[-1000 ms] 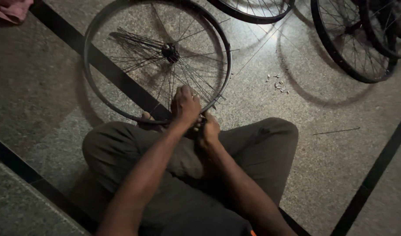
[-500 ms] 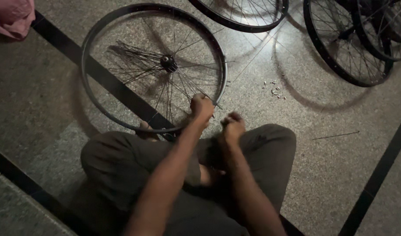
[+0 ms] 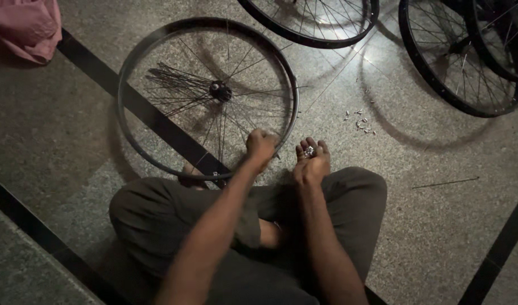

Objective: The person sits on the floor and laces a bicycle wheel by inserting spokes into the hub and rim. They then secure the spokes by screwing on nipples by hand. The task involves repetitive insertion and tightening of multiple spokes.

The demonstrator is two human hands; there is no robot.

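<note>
Head view: small metal nipples (image 3: 309, 151) on right-hand fingers (image 3: 311, 146).

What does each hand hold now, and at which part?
The right hand lies palm up, cupping small shiny metal pieces in the palm. The left hand is closed at the near rim of the wheel; its exact grip cannot be told.

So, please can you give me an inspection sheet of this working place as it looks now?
Surface: speckled stone floor with dark inlaid strips.
Job's things: bicycle wheel lying flat, many spokes loose at the hub; small metal pieces in the right palm.
Clutter: more small metal bits, one loose spoke, pink cloth.
Hands: left hand closed at the rim; right hand cupped open.
Cables: nothing seen.
Surroundings: other wheels on the floor.
</note>
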